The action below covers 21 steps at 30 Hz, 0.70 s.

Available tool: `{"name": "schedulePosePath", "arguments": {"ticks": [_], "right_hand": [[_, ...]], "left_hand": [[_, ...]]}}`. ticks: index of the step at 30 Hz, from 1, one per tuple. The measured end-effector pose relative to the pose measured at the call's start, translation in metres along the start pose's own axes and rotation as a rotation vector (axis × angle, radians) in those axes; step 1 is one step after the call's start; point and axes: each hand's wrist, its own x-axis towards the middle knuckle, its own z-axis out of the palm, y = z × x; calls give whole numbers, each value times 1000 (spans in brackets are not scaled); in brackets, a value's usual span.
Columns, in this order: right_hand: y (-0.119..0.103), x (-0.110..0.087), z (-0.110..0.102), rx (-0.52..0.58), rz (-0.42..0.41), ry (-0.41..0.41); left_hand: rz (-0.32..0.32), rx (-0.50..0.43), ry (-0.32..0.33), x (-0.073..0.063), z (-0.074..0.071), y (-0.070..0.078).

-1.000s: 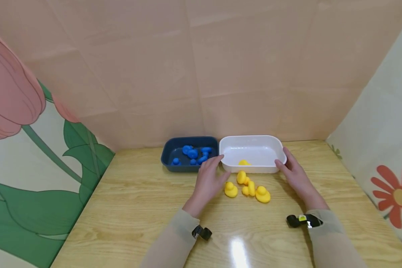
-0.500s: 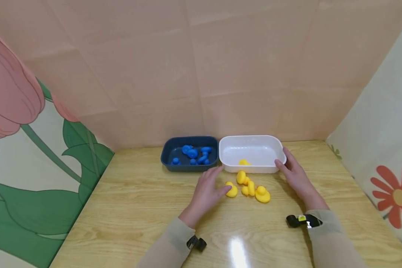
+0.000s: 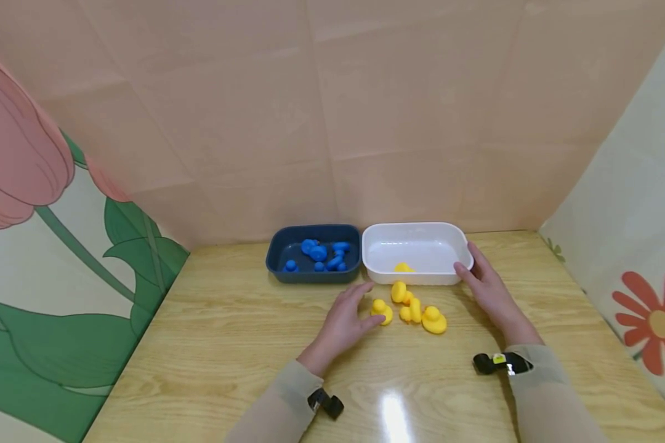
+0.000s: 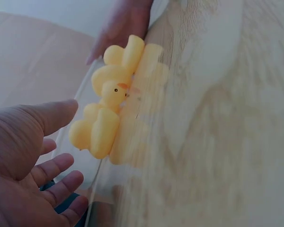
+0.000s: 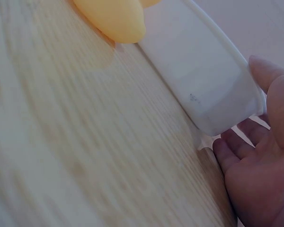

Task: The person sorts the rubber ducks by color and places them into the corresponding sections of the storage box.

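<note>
My left hand (image 3: 343,322) hovers over the table with thumb and fingers spread, around the left side of a yellow rubber duck (image 3: 383,312); nothing is in its grasp. In the left wrist view that hand (image 4: 33,165) is open beside several yellow ducks (image 4: 100,132). My right hand (image 3: 490,289) holds the right front corner of a white plastic bin (image 3: 410,280), thumb at the rim and fingers along the end wall. The right wrist view shows this thumb (image 5: 267,73) against the bin's rim. One more yellow duck (image 3: 404,268) lies inside the bin, partly hidden by its front wall.
A dark blue bin (image 3: 313,278) with several blue ducks (image 3: 318,253) stands against the white bin's left side. Other yellow ducks (image 3: 435,320) lie on the wooden table (image 3: 227,344) before the white bin. A beige cloth backdrop (image 3: 332,123) rises behind.
My left hand has come away from the white bin's left front corner and down toward the nearest yellow duck. The right hand stays at the bin's right corner.
</note>
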Motion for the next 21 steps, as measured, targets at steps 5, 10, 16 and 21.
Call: {"name": "schedulePosePath", "arguments": {"ticks": [5, 10, 16, 21], "right_hand": [[1, 0, 0, -6, 3, 0], [1, 0, 0, -6, 0, 1], [0, -2, 0, -2, -1, -2], [0, -1, 0, 2, -2, -1]], "left_hand": [[19, 12, -13, 0, 4, -4], [53, 34, -23, 0, 7, -8], [60, 59, -31, 0, 9, -9], [60, 82, -40, 0, 9, -9]]}}
